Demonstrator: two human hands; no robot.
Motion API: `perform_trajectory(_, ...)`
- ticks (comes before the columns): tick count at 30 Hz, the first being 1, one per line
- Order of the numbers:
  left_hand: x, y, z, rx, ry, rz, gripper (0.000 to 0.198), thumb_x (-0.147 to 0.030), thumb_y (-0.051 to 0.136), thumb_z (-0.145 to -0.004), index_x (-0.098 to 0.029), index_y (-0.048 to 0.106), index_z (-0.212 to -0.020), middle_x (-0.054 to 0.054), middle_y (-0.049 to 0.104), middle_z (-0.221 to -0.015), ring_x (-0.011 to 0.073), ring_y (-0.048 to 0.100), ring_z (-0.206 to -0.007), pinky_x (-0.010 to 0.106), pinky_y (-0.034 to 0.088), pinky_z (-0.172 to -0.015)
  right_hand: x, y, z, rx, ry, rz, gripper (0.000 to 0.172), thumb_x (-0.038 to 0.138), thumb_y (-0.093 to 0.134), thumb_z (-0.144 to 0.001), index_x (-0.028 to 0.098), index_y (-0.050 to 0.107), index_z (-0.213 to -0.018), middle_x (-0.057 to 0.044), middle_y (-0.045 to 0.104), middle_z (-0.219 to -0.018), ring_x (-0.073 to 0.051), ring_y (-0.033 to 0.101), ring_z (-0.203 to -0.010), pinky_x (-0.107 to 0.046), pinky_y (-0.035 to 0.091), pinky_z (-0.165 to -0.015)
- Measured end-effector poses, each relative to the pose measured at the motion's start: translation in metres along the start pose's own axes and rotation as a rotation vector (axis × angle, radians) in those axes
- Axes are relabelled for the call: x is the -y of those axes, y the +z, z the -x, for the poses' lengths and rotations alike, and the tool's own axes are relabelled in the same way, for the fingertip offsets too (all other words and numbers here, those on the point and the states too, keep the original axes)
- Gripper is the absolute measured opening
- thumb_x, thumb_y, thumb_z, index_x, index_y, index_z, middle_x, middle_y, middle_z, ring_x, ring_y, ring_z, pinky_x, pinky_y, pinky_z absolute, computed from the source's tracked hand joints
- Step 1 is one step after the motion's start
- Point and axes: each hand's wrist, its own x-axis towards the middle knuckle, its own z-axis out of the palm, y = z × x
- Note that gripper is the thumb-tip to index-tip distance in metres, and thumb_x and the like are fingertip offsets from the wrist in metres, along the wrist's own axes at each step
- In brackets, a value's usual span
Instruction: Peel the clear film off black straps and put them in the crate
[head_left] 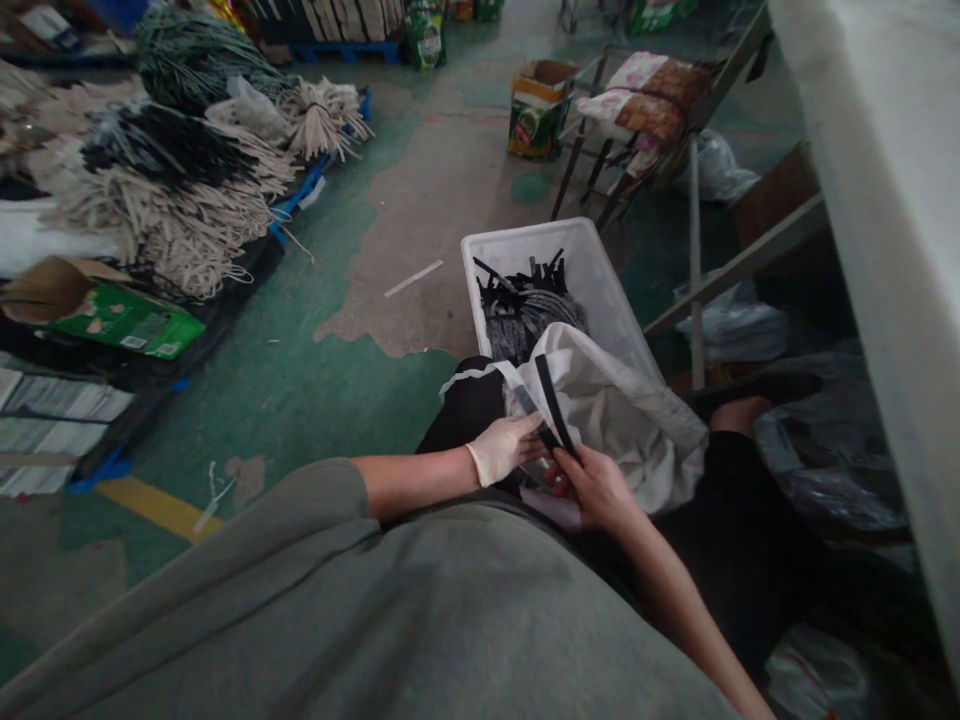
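Observation:
Over my lap, my left hand (504, 447), in a pale glove, is closed on a dark strip with a white tape-like end (517, 378) trailing off to the left. Close beside it, my bare right hand (589, 485) pinches a black strip (551, 395) that points up and away. The strips meet between the two hands, where the fingers partly hide them. Under and beyond my hands lies a whitish cloth (622, 425), draped over my leg and the near end of a white plastic bin (611, 290). Bundles of black and grey strips (529, 310) fill part of that bin.
Left, a pallet bears heaps of beige strips (172, 220) and a green carton (124, 315). Ahead stand a small carton (536, 110) and a metal-framed chair with a tied cushion (649, 90). A pale table edge (862, 200) and clear plastic bags (817, 460) are on my right.

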Motion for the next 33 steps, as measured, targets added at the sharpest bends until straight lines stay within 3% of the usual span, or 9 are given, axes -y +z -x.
perform_trajectory(3,-0.024,-0.01,0.005,-0.034,0.065,0.022,0.022,-0.035,0.071,-0.083,-0.014,0.07,-0.09,0.009,0.072,-0.091,0.015,0.066,-0.079,0.026,0.048,-0.076,0.01,-0.014,0.013,0.045,0.04,0.066,0.039,0.054,0.044,-0.083,0.019,0.062,-0.085,-0.007,0.071,-0.074,-0.02,0.065,-0.061,-0.027,0.049,-0.051)
perform_trajectory(6,-0.035,-0.011,0.012,-0.044,0.112,0.028,0.019,-0.033,0.065,-0.087,-0.015,0.071,-0.091,0.009,0.072,-0.095,0.014,0.066,-0.082,0.024,0.048,-0.075,0.021,-0.023,0.02,-0.042,0.036,0.209,0.04,0.057,0.044,-0.081,0.021,0.061,-0.077,-0.006,0.069,-0.067,-0.021,0.064,-0.059,-0.028,0.048,-0.052)
perform_trajectory(13,0.003,0.004,0.017,0.172,-0.018,0.031,0.032,-0.039,0.079,-0.073,-0.013,0.07,-0.091,0.007,0.071,-0.084,0.0162,0.064,-0.071,0.028,0.047,-0.071,0.041,-0.006,-0.004,-0.206,-0.129,0.425,0.037,0.052,0.039,-0.086,0.023,0.057,-0.071,-0.004,0.065,-0.059,-0.019,0.061,-0.054,-0.028,0.042,-0.053)
perform_trajectory(18,-0.043,-0.015,-0.003,-0.046,0.115,0.189,0.024,-0.042,0.064,-0.087,-0.019,0.069,-0.09,0.006,0.071,-0.096,0.0143,0.065,-0.08,0.026,0.046,-0.076,0.03,-0.008,0.004,-0.123,-0.052,0.341,0.041,0.056,0.04,-0.085,0.023,0.057,-0.068,-0.004,0.065,-0.057,-0.02,0.062,-0.053,-0.029,0.045,-0.054)
perform_trajectory(21,-0.056,-0.018,-0.012,-0.101,0.154,0.21,0.018,-0.035,0.064,-0.088,-0.019,0.07,-0.09,0.006,0.071,-0.095,0.0147,0.066,-0.081,0.028,0.046,-0.082,0.027,-0.007,0.005,-0.1,0.041,0.111,0.044,0.057,0.041,-0.086,0.02,0.064,-0.095,-0.008,0.073,-0.08,-0.023,0.068,-0.062,-0.031,0.049,-0.056)
perform_trajectory(23,-0.052,-0.014,-0.014,-0.085,0.158,0.199,0.019,-0.036,0.067,-0.085,-0.018,0.071,-0.089,0.007,0.071,-0.094,0.016,0.066,-0.081,0.029,0.046,-0.083,0.026,-0.004,0.002,-0.108,0.032,0.056,0.049,0.057,0.042,-0.086,0.019,0.063,-0.108,-0.009,0.074,-0.087,-0.024,0.07,-0.072,-0.032,0.052,-0.061)
perform_trajectory(25,-0.045,-0.007,-0.015,-0.056,0.173,0.189,0.021,-0.037,0.071,-0.081,-0.018,0.07,-0.088,0.007,0.071,-0.092,0.0168,0.065,-0.081,0.029,0.046,-0.082,0.025,0.001,-0.002,-0.081,-0.007,0.11,0.048,0.056,0.042,-0.087,0.018,0.066,-0.102,-0.009,0.073,-0.08,-0.025,0.07,-0.074,-0.032,0.052,-0.064)
perform_trajectory(30,-0.024,0.009,-0.01,-0.031,0.172,0.129,0.026,-0.04,0.074,-0.077,-0.016,0.069,-0.084,0.007,0.069,-0.08,0.0177,0.064,-0.072,0.028,0.045,-0.071,0.023,0.018,-0.015,-0.067,-0.087,0.15,0.043,0.053,0.037,-0.089,0.019,0.064,-0.086,-0.004,0.065,-0.061,-0.019,0.062,-0.053,-0.029,0.047,-0.054)
perform_trajectory(33,-0.008,0.007,-0.003,0.117,0.164,0.014,0.031,-0.046,0.072,-0.078,-0.015,0.069,-0.084,0.006,0.065,-0.069,0.0175,0.059,-0.061,0.03,0.043,-0.065,0.029,0.019,-0.016,-0.136,-0.142,0.198,0.039,0.051,0.037,-0.09,0.02,0.061,-0.084,-0.002,0.063,-0.06,-0.017,0.058,-0.049,-0.028,0.044,-0.052)
